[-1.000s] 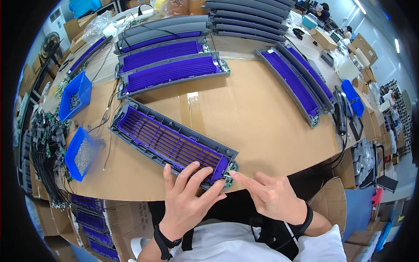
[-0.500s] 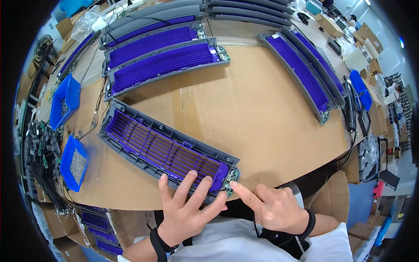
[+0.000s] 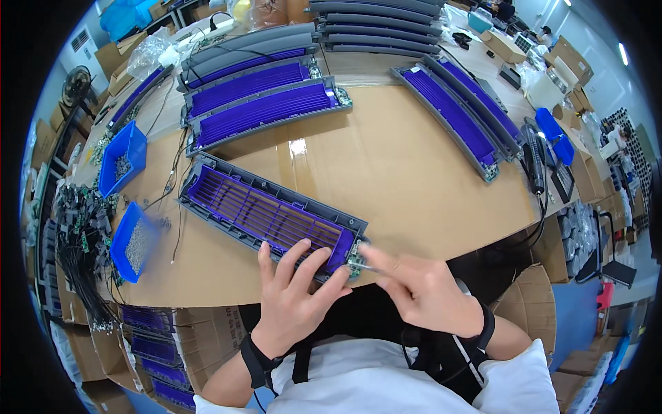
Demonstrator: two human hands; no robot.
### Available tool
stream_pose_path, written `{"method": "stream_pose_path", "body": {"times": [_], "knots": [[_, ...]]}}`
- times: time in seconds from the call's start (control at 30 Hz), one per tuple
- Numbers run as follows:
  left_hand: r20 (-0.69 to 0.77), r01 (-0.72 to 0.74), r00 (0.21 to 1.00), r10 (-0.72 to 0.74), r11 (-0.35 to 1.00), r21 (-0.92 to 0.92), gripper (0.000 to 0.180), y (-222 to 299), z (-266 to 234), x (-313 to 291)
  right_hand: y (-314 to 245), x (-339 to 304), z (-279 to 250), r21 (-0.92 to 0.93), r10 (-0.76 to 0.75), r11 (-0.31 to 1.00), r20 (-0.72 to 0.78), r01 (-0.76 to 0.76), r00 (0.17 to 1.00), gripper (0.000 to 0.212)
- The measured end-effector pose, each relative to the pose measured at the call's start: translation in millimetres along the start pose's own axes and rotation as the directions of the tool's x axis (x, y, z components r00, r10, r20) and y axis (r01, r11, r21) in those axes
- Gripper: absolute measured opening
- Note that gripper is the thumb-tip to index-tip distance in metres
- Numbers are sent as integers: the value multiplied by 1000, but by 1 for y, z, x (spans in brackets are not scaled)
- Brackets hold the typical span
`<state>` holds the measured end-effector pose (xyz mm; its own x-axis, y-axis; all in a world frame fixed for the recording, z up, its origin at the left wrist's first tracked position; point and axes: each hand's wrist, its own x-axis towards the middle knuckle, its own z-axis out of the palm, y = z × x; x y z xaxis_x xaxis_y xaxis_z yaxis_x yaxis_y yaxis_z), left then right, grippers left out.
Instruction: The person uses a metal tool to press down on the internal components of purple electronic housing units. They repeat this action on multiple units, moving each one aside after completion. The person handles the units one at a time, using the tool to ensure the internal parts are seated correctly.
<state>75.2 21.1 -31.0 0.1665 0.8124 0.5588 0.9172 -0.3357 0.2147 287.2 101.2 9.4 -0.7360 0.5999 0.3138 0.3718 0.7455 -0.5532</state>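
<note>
- Head view: the slatted panel (image 3: 276, 215) slants on the desk (image 3: 358, 67), its circuit board (image 3: 354, 261) near the front edge.
- Left hand (image 3: 293, 300) spread wide over that end.
- Right hand (image 3: 431, 293) narrow; grip unclear.
- Cardboard (image 3: 407, 186) lies open rightward.

The grille (image 3: 341, 250) seems smooth plastic, its frame (image 3: 276, 188) matt plastic; the cardboard sheet (image 3: 407, 172) looks matt, the tape (image 3: 298, 150) glossy.
</note>
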Motion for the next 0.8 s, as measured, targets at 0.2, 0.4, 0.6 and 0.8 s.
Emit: {"method": "stream_pose_path", "body": {"times": [0.2,0.4,0.6,0.8], "knots": [[-79,145,982,-169,959,-243,35,1,-3,-2,14,20,14,911,252,407,-178,62,951,25],[-71,136,985,-158,960,-243,36,2,-4,0,11,10,-4,246,100,969,-301,-25,948,12],[-59,132,987,-149,965,-228,34,1,0,0,-2,15,2,676,110,736,-177,39,978,14],[-12,154,987,-160,964,-215,31,3,-6,6,1,24,15,695,55,718,-124,47,991,14]]}}
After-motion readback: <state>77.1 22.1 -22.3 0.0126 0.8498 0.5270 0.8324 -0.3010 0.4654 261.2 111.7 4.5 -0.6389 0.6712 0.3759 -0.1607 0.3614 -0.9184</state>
